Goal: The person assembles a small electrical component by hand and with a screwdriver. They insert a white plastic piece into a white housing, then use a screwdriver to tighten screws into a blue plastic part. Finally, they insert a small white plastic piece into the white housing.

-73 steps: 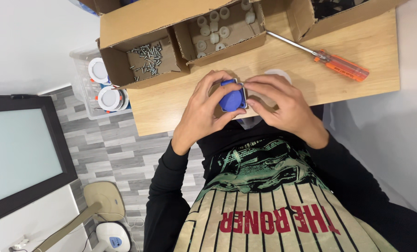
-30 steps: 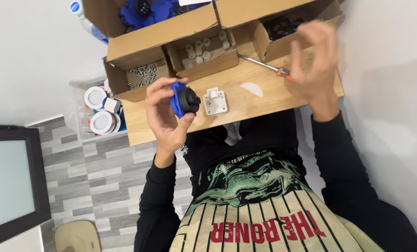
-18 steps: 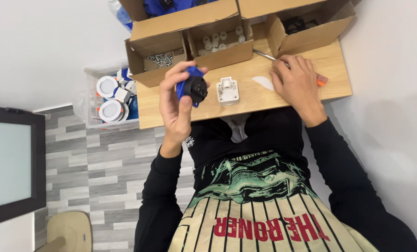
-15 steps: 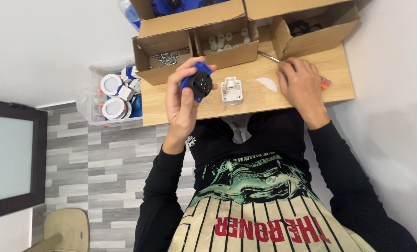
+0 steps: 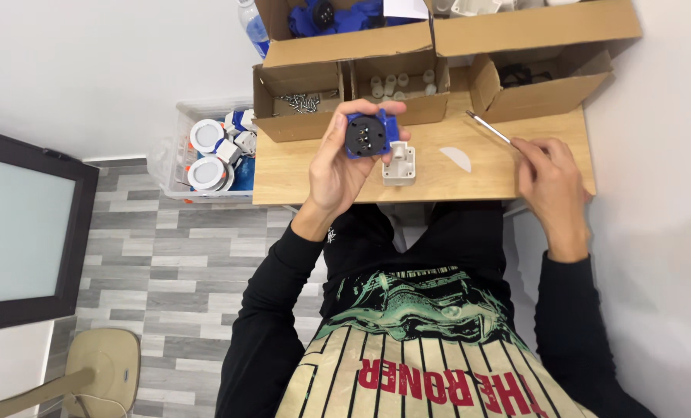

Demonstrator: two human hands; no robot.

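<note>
From the head camera we see our left hand (image 5: 344,166) raised over the wooden table (image 5: 314,174), fingers closed around a blue socket (image 5: 367,134) whose round black face with metal pins turns toward us. Just below it a small white housing (image 5: 399,163) lies on the table, near a white half-round piece (image 5: 457,158). Our right hand (image 5: 549,179) rests at the table's right edge, closed on the handle of a screwdriver (image 5: 489,128) whose shaft points toward the open cardboard boxes (image 5: 345,54). A clear bin (image 5: 176,151) of white fittings stands left of the table.
</note>
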